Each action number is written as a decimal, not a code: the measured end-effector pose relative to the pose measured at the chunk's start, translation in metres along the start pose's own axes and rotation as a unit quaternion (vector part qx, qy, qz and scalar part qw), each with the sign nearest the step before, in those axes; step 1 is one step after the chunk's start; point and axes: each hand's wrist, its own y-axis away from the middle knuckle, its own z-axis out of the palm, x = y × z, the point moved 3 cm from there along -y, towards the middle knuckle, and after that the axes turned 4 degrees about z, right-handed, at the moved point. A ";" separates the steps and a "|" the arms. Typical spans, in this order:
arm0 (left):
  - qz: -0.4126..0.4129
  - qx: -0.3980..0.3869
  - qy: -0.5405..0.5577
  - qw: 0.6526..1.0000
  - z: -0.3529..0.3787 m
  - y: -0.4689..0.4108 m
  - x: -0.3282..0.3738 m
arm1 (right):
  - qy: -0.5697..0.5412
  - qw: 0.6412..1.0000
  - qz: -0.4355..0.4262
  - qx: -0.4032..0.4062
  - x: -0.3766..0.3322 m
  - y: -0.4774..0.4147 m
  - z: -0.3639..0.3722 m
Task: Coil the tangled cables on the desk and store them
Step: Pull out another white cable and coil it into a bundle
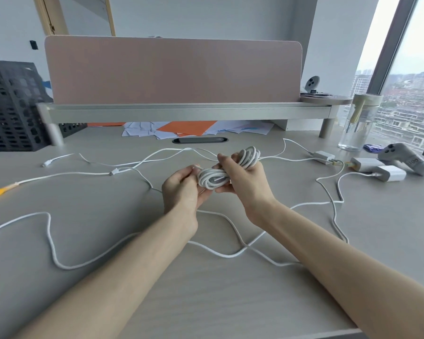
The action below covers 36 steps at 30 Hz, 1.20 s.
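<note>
Both hands, left (181, 189) and right (242, 177), grip a white cable coil (227, 168) above the bench (108, 277), loose cables (137, 238) beneath.

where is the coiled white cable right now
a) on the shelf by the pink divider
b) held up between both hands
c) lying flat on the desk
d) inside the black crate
b, the coiled white cable sits above the desk, gripped by the left hand and the right hand.
</note>
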 end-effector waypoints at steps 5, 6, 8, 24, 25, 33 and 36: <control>-0.038 -0.071 0.011 0.997 -0.003 -0.002 0.002 | 0.051 0.995 -0.069 0.057 0.000 -0.002 -0.005; -0.046 -0.101 0.014 0.994 -0.003 -0.001 0.003 | 0.044 0.994 -0.073 0.069 -0.001 -0.002 -0.009; -0.057 -0.147 0.010 0.987 0.000 0.000 0.003 | 0.035 0.993 -0.081 0.082 -0.003 -0.003 -0.014; 0.067 -0.262 -0.114 0.956 0.012 0.005 0.016 | 0.008 0.994 -0.038 0.101 -0.005 -0.007 -0.020; 0.077 -0.265 -0.127 0.953 0.011 0.005 0.016 | 0.006 0.994 -0.036 0.098 -0.006 -0.008 -0.020; 0.156 -0.212 -0.182 0.948 0.011 0.004 0.016 | 0.042 0.997 -0.040 0.055 0.000 -0.011 -0.013; 0.160 -0.209 -0.196 0.945 0.012 0.001 0.015 | 0.077 0.995 -0.047 0.051 -0.002 -0.011 -0.013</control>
